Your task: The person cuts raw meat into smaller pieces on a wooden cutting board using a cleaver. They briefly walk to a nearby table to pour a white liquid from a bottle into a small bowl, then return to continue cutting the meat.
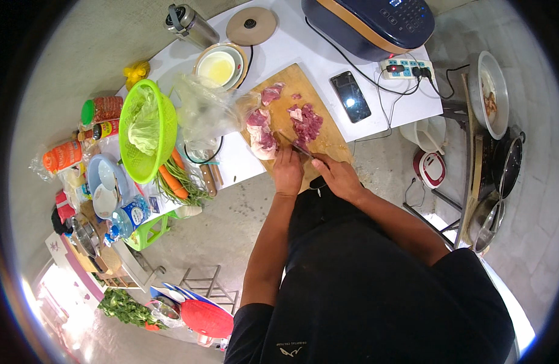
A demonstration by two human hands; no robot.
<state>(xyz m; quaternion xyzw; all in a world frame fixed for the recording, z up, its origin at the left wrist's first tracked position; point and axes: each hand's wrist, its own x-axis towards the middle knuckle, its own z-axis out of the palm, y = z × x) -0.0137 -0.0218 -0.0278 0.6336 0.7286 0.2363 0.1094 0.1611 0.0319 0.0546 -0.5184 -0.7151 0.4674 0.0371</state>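
On a wooden cutting board point(286, 91) lies raw meat. My right hand point(336, 175) grips a kitchen knife point(301, 149), whose blade points up and left across the board. My left hand point(288, 170) rests near the board's lower end, its fingertips close beside the blade; whether it presses on a bit of meat cannot be told. A fatty chunk of raw meat point(263, 141) lies just above and left of my left hand. Past the blade sits a pile of cut meat point(308, 125), and a smaller piece of meat point(272, 93) lies near the far end.
Left of the board are a clear plastic bag point(206, 109), a green colander point(170, 123) with leafy vegetable, carrots point(172, 182) and another knife point(208, 180). Stacked bowls point(217, 68) stand behind. To the right lie a phone point(350, 96), a power strip point(407, 69) with cords, and a dark cooker point(370, 27).
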